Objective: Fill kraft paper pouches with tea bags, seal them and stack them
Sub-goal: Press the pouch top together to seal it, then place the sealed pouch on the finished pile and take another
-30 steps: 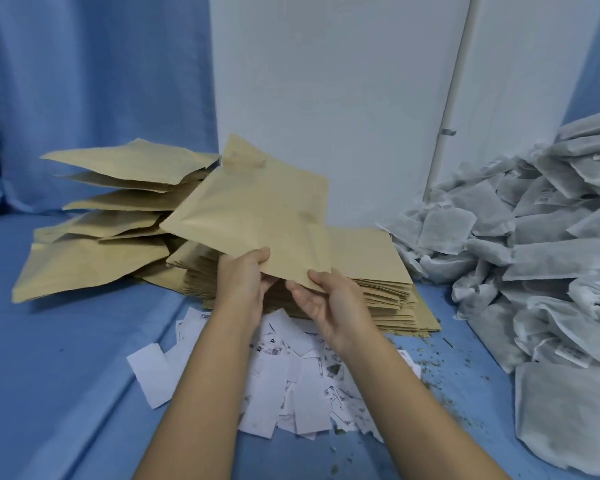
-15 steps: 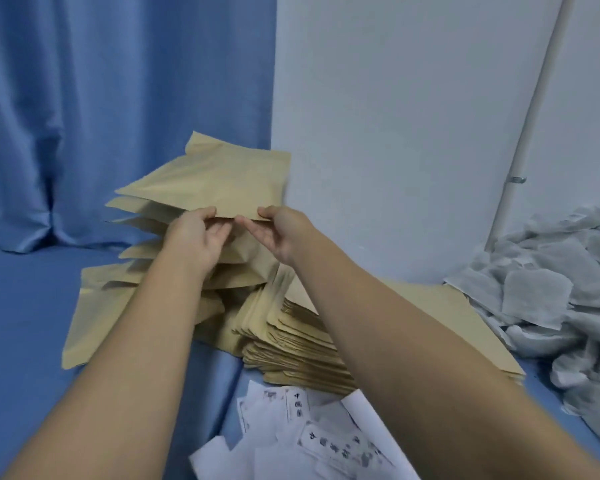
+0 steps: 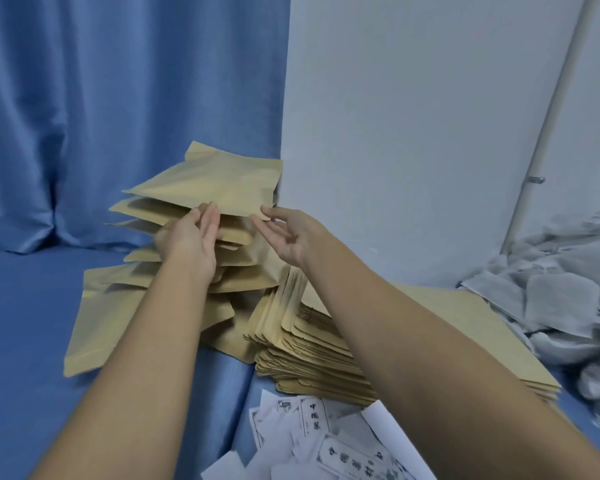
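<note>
A kraft pouch [image 3: 208, 183] is lying atop the filled-pouch stack [image 3: 146, 296]. Both hands are reaching with fingers spread: the left hand [image 3: 191, 239] seemingly touching its near edge, the right hand [image 3: 288, 233] brushing its right corner.

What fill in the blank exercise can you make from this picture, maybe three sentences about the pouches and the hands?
1. The top pouch lies on a stack of filled pouches to the ____ of the flat empty pouches.
2. The curtain behind the stack is ____ in colour.
3. The left hand and right hand both have their fingers ____, gripping nothing.

Missing words: left; blue; open
</note>
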The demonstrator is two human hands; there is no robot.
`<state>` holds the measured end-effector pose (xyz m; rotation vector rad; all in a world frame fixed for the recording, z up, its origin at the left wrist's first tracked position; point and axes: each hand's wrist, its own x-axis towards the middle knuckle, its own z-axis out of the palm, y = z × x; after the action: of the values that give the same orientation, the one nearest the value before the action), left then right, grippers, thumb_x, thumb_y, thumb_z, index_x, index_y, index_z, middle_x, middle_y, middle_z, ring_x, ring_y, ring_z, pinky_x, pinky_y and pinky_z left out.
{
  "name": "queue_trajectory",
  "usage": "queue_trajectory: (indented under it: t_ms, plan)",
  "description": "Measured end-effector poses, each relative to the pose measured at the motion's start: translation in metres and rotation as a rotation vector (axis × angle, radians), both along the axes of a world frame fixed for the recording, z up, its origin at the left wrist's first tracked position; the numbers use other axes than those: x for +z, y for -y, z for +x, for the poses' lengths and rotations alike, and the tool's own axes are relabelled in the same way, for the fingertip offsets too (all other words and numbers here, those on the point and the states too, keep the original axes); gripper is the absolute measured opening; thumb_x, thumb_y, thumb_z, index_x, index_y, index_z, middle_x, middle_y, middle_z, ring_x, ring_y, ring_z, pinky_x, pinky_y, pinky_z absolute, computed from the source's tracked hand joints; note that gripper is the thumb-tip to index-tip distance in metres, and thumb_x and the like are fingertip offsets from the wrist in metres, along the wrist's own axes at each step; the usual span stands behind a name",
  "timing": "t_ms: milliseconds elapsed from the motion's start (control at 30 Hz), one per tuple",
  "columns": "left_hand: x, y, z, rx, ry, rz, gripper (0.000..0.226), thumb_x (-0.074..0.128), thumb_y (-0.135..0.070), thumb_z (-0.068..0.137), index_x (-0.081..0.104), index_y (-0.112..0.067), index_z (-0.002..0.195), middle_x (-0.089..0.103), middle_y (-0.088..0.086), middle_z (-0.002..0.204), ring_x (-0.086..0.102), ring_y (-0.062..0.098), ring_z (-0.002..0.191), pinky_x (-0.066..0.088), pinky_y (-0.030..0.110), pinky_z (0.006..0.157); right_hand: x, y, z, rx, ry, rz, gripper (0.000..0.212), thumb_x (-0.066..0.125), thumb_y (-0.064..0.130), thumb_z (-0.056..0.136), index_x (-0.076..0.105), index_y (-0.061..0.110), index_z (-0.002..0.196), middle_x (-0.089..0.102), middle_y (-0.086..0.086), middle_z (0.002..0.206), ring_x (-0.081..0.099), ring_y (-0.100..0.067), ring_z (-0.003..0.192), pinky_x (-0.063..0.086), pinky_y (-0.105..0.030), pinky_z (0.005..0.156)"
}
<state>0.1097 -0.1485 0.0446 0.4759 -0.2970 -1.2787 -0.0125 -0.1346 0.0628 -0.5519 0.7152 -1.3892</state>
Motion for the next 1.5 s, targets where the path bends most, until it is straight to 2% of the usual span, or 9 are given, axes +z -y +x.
queue_trajectory:
  t_ms: [133, 267, 367, 500, 600, 800, 1100, 1333, 1500]
  plan:
    - [-0.021, -0.038, -0.029, -0.082, 0.029, -0.012, 0.013, 0.049, 0.0, 0.095, 0.051, 0.0, 0.107, 0.063, 0.014, 0.088, 0.067, 0.017, 0.068, 0.054, 0.02, 0.058, -0.006, -0.036, -0.021, 0.017, -0.033, -0.011, 0.008, 0.057, -0.013, 0.087, 0.05, -0.01, 0.084, 0.061, -0.022, 0.092, 0.063, -0.032, 0.109, 0.053, -0.028, 0.089]
    - [-0.037, -0.078, -0.077, -0.193, 0.121, 0.04, 0.005, 0.05, -0.002, 0.093, 0.055, -0.003, 0.096, 0.062, 0.008, 0.077, 0.061, 0.009, 0.053, 0.049, 0.015, 0.05, -0.025, -0.067, -0.056, -0.103, -0.287, -0.08, 0.012, 0.054, -0.013, 0.087, 0.058, -0.009, 0.097, 0.062, -0.021, 0.096, 0.066, -0.026, 0.078, 0.058, -0.024, 0.069]
    - [-0.05, -0.105, -0.114, -0.27, 0.184, 0.101, 0.007, 0.051, -0.006, 0.093, 0.058, -0.007, 0.09, 0.064, 0.002, 0.072, 0.058, 0.008, 0.055, 0.045, 0.013, 0.046, -0.049, -0.09, -0.092, -0.204, -0.773, -0.14, 0.011, 0.057, -0.006, 0.088, 0.064, -0.003, 0.095, 0.061, -0.011, 0.083, 0.063, -0.021, 0.071, 0.058, -0.025, 0.07]
    - [-0.073, -0.133, -0.152, -0.356, 0.22, 0.153, 0.013, 0.049, -0.009, 0.093, 0.054, -0.013, 0.082, 0.065, -0.001, 0.072, 0.056, 0.009, 0.059, 0.043, 0.012, 0.044, -0.089, -0.113, -0.141, -0.23, -1.72, -0.169, 0.039, 0.062, 0.031, 0.089, 0.061, 0.013, 0.123, 0.064, -0.005, 0.122, 0.057, -0.022, 0.117, 0.043, -0.033, 0.099]
    - [-0.092, -0.145, -0.168, -0.371, 0.246, 0.215, 0.013, 0.046, -0.008, 0.093, 0.054, -0.012, 0.084, 0.063, 0.001, 0.072, 0.055, 0.011, 0.059, 0.043, 0.015, 0.048, -0.118, -0.132, -0.164, -0.169, -1.926, -0.199, 0.048, 0.054, 0.05, 0.091, 0.058, 0.021, 0.128, 0.061, -0.002, 0.129, 0.055, -0.024, 0.118, 0.045, -0.035, 0.095]
    - [-0.105, -0.154, -0.175, -0.3, 0.192, 0.298, 0.02, 0.039, -0.017, 0.092, 0.051, -0.011, 0.077, 0.053, 0.005, 0.064, 0.047, 0.015, 0.053, 0.036, 0.013, 0.041, -0.14, -0.153, -0.182, -0.457, -1.89, -0.393, 0.031, 0.044, 0.021, 0.097, 0.06, 0.02, 0.124, 0.068, -0.002, 0.114, 0.059, -0.022, 0.105, 0.042, -0.032, 0.089]
    - [-0.09, -0.152, -0.149, -0.358, 0.476, 0.193, 0.03, 0.041, -0.042, 0.09, 0.064, -0.023, 0.096, 0.068, 0.005, 0.088, 0.066, 0.025, 0.078, 0.053, 0.03, 0.053, -0.153, -0.163, -0.176, -0.867, -1.72, -0.46, 0.034, 0.048, -0.015, 0.07, 0.068, 0.011, 0.079, 0.064, -0.002, 0.076, 0.053, -0.019, 0.088, 0.02, -0.02, 0.09]
    - [-0.087, -0.154, -0.156, -0.049, 0.912, 0.034, 0.028, 0.037, 0.004, 0.084, 0.053, -0.013, 0.068, 0.056, -0.001, 0.066, 0.051, 0.022, 0.067, 0.043, 0.024, 0.05, -0.161, -0.158, -0.164, -0.806, -1.632, -0.302, 0.056, 0.037, -0.021, 0.068, 0.069, 0.013, 0.099, 0.067, 0.0, 0.105, 0.045, -0.015, 0.119, 0.007, -0.036, 0.115]
    - [-0.086, -0.162, -0.169, 0.185, 0.976, -0.275, 0.051, 0.033, 0.002, 0.09, 0.058, -0.026, 0.125, 0.06, -0.023, 0.112, 0.056, -0.005, 0.099, 0.042, 0.009, 0.081, -0.163, -0.158, -0.15, -0.727, -1.493, -0.399, 0.064, 0.034, -0.02, 0.075, 0.059, 0.008, 0.127, 0.056, -0.002, 0.134, 0.036, -0.014, 0.136, 0.018, -0.02, 0.114]
